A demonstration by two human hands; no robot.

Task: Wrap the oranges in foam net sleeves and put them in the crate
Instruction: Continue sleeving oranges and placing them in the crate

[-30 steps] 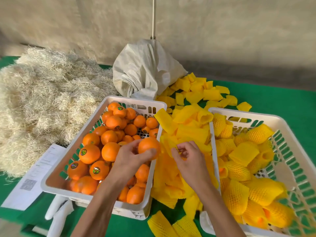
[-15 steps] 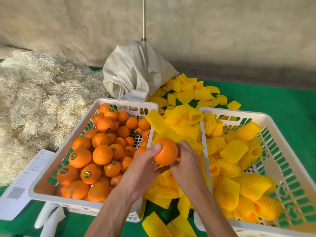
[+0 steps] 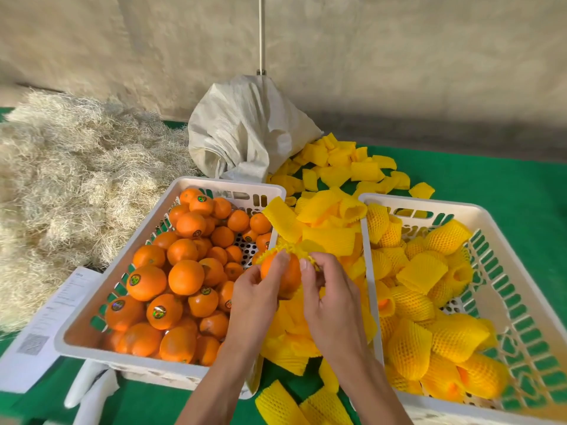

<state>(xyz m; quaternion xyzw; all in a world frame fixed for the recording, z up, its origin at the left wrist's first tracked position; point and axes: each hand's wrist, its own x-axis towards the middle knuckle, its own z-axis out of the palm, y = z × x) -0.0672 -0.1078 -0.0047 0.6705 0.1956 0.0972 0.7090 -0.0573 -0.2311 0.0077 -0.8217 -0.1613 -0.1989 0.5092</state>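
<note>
Between the two crates my left hand [image 3: 256, 294] grips a bare orange [image 3: 290, 276] from the left and below. A yellow foam net sleeve [image 3: 283, 250] is stretched over the orange's top. My right hand [image 3: 329, 291] pinches the sleeve's right edge. The left white crate [image 3: 76, 326] is full of loose oranges [image 3: 184, 277] with stickers. Several sleeved oranges [image 3: 441, 335] fill the right white crate [image 3: 518, 240]. A pile of flat yellow sleeves [image 3: 331, 231] lies between and behind the crates.
A big heap of pale wood wool [image 3: 70, 185] fills the left side. A white woven sack [image 3: 245, 133] stands behind the left crate under a thin pole [image 3: 261, 32]. A printed sheet [image 3: 40, 332] lies at the front left on the green table cover [image 3: 491, 182].
My left hand lifted an orange out of the left crate and carried it right to the sleeve pile. My right hand picked up a sleeve, which now stretches over the orange's top.
</note>
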